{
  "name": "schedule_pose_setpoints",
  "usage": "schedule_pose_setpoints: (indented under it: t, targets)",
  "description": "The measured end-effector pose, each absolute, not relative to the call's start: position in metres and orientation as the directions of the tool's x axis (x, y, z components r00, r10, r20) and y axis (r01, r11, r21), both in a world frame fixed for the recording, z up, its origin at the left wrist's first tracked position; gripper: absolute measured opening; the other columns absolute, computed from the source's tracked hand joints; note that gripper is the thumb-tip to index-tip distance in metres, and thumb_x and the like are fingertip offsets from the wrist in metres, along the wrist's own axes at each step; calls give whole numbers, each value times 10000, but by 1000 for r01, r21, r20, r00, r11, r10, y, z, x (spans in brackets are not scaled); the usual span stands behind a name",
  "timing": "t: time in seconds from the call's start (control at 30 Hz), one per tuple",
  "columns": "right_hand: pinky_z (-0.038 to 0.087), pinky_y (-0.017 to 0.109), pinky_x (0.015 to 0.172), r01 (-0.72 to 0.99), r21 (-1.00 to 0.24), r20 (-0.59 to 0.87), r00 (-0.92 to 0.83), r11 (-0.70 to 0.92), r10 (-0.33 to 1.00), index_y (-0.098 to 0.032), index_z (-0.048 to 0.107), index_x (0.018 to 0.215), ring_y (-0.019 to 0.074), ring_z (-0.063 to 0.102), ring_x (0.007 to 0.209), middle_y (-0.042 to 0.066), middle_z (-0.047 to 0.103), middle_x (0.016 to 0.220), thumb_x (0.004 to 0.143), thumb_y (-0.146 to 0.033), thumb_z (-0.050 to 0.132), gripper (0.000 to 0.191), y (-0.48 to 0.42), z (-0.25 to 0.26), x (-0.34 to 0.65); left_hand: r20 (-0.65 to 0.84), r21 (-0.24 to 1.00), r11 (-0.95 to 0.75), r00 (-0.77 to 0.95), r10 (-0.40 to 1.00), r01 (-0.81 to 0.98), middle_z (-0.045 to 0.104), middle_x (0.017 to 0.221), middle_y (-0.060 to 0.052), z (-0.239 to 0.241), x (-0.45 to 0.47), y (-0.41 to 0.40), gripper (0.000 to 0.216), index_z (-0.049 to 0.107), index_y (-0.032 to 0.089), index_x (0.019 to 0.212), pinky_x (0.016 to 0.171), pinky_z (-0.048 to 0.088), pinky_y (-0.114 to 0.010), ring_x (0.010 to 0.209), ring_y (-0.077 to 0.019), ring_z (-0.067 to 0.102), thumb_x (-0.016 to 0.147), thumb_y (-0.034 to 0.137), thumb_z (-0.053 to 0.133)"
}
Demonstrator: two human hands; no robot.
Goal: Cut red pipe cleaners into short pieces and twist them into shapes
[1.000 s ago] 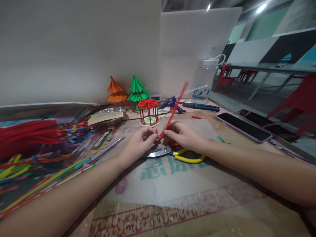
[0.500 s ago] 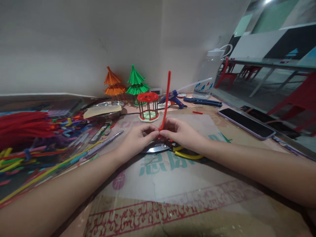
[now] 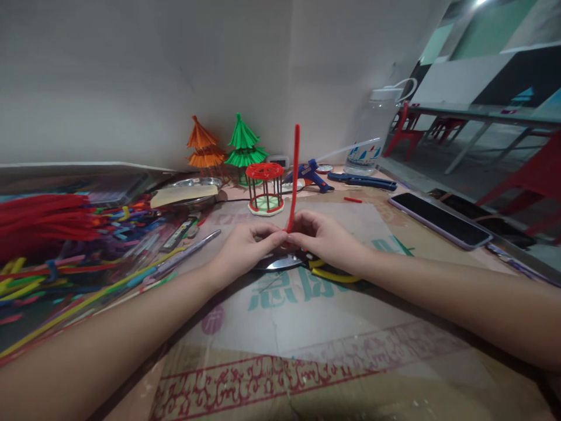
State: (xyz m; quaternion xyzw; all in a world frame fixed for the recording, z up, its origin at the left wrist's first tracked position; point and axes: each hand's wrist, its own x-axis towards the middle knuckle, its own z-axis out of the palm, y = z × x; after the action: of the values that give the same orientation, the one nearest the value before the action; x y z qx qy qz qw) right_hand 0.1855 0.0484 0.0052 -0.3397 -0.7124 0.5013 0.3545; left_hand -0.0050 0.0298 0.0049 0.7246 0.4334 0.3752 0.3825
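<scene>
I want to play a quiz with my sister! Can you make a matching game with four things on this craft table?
Things:
1. Red fuzzy stem
2. Scissors
3. Phone
4. Green model

Clues:
A. Lying with its dark screen facing up
B. Just to the right of the orange model
C. Pointing upward from the right hand
D. Yellow handles, partly hidden

Right pairs: 1-C, 2-D, 3-A, 4-B
</scene>
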Motion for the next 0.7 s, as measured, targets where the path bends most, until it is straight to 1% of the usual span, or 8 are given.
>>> schedule_pose_setpoints:
  t: [0.17,0.27,0.4,0.5,0.57,0.63,0.67,0.7]
  targets:
    - [494,224,555,115,-952,185,-518,282,835,-202,571,867,111,614,642,-32,632,752,829,-185,635,76,48,4,186,228,842,-368,356,906,395,761,801,-35,6,-5,30,291,733,142,832,667,505,-232,734,-163,681,915,372,576]
    - [514,236,575,130,-952,174,-513,277,840,-205,575,914,128,650,673,-15,671,774,835,-184,635,102,48,5,186,266,814,-401,345,900,420,766,819,-29,7,-4,27,240,739,147,831,677,498,-226,742,-156,679,905,316,586]
    - [531,241,602,151,-951,163,-498,270,852,-204,601,947,148,690,727,-2,705,778,824,-135,619,142,48,5,185,303,795,-416,306,903,441,768,813,-24,7,-3,26,190,745,158,817,697,499,-233,743,-157,679,874,297,629]
    - [535,226,593,124,-971,121,-483,205,867,-195,620,946,134,689,699,-4,706,761,832,-117,605,139,50,5,185,304,820,-384,244,921,425,749,789,-26,7,-3,29,179,719,154,810,699,502,-243,729,-160,675,865,303,637]
    - [534,215,575,82,-990,67,-457,118,887,-190,616,949,121,684,658,-6,706,746,840,-113,597,134,53,4,185,303,850,-352,184,935,393,714,759,-19,9,-4,29,197,678,152,818,652,494,-245,680,-152,657,885,325,609]
    - [538,212,574,40,-997,37,-445,62,895,-189,607,948,117,685,641,-5,705,737,843,-113,595,130,56,3,185,366,824,-410,186,912,391,653,702,-3,14,-3,23,253,620,162,763,602,466,-241,628,-136,616,933,327,530]
    - [544,217,581,27,-998,39,-444,57,895,-189,605,948,119,688,643,-3,707,739,842,-117,599,129,56,2,185,424,780,-484,233,875,397,619,678,3,17,-2,17,296,585,170,720,591,451,-240,618,-129,594,958,309,478]
    - [551,225,591,21,-998,49,-444,65,895,-190,606,946,122,689,645,-1,709,740,838,-122,607,127,57,2,186,496,696,-589,318,808,412,581,639,7,19,-1,9,339,550,176,667,592,438,-239,610,-123,566,971,274,437]
